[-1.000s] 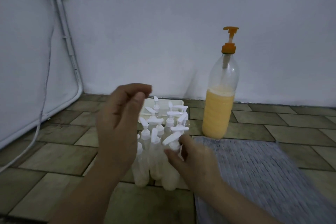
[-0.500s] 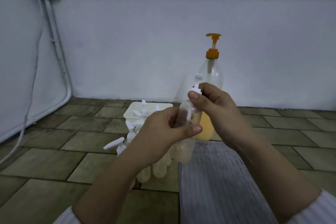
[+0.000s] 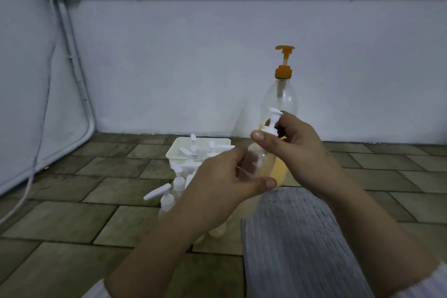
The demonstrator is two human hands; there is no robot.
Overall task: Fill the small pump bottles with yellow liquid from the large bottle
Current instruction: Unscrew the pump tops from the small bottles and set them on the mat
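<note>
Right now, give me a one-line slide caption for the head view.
Left hand holds a small pump bottle while right hand grips its white pump top, large yellow-liquid bottle behind.

A left hand (image 3: 217, 181) gripped a small clear pump bottle (image 3: 262, 162) while the right hand (image 3: 297, 150) pinched its white pump top (image 3: 273, 123). Behind stood a large bottle (image 3: 281, 104) of yellow liquid.

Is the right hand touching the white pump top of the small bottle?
Touching. The head view shows the right hand with thumb and fingers pinched round the white pump top of the small bottle, no gap visible.
</note>
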